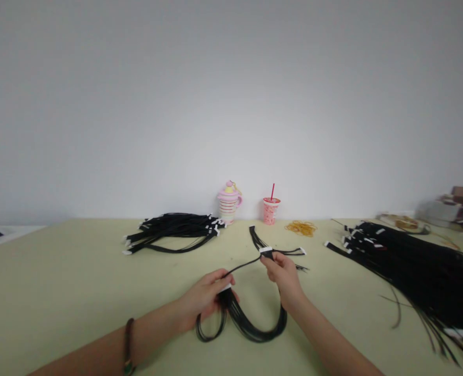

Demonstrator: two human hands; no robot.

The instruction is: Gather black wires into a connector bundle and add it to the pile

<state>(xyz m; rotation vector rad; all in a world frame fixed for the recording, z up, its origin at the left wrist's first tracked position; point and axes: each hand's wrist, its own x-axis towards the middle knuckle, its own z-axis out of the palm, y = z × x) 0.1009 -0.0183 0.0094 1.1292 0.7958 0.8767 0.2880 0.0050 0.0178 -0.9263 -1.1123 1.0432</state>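
A black wire harness point(255, 332) with white connectors hangs in a U-shaped curve between my two hands. My left hand point(208, 297) is closed on one end, next to a white connector; a small loop of thin wires droops below it. At the other end, my right hand point(281, 274) pinches just below a white connector point(266, 250). One thin dark strand point(242, 266) runs between the two ends. Just beyond my right hand, another short black harness point(255, 238) lies on the table, partly hidden by the held connector.
A pile of black harnesses point(176, 230) lies at the back left, a larger pile point(415, 266) on the right. Along the wall stand a pink striped cup point(227, 206) and a pink tumbler point(270, 212) with a straw, beside yellow rubber bands point(301, 228). Blurred items sit far right.
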